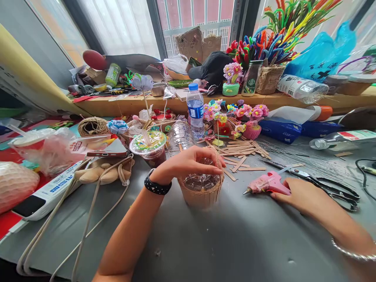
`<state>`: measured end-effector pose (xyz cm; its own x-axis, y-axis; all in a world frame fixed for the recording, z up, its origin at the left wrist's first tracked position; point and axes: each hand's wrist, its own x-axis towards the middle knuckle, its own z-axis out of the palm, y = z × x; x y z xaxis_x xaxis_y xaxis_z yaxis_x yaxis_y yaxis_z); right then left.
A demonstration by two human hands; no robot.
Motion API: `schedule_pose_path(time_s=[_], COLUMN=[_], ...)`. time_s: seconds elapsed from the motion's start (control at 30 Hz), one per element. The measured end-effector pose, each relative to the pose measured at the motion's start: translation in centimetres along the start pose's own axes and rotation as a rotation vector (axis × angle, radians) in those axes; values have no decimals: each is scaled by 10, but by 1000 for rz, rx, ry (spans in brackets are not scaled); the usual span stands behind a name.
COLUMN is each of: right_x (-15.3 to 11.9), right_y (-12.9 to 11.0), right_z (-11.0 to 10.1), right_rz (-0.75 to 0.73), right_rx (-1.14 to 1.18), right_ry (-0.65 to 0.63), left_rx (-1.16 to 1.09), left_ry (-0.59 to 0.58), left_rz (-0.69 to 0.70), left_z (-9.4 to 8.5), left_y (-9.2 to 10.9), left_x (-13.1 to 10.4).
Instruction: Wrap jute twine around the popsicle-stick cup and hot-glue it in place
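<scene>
A small round container, its outside covered with wooden sticks, stands on the grey table with clear plastic inside. Over its top reaches my left hand, fingers bent and pressed together at the far right rim, where some twine shows; the fingertips are partly hidden. My right hand is wrapped round the handle of a pink glue gun, which lies low at the table with its nozzle pointing left.
Scissors and thin wires lie at the right. Wooden sticks are scattered behind the container. A lidded cup, a water bottle and a twine roll stand further back. Cords hang at the left.
</scene>
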<state>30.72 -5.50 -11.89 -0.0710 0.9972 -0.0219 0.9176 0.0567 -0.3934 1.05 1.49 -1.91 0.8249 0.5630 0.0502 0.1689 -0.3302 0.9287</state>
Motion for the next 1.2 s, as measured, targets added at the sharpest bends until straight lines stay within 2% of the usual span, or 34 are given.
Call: schedule_pose_path(time_s=[0.1,0.2,0.33,0.43,0.57,0.8,1.2], right_x=[2,-1,-8,-15,-22,-23,-22], right_y=[-7,-17,-39,-58,-76,-84,-83], right_z=[-7,-15,-18,-11,3,14,16], right_rz=[131,271,342,287,203,81,-63], right_rx=[-65,-13,83,115,111,86,-39], right_ry=[-28,-14,188,328,441,676,762], left_rx=[-51,-86,-133,-152,-160,-185,-194], left_ry=[-8,-14,-32,-36,-34,-35,-37], left_rz=[6,4,-11,-13,-20,-5,-11], left_z=[-1,-3,-4,-5,-5,-4,-4], left_y=[-2,-4,-7,-8,-7,-9,-10], left_x=[0,-1,-1,0,-1,0,0])
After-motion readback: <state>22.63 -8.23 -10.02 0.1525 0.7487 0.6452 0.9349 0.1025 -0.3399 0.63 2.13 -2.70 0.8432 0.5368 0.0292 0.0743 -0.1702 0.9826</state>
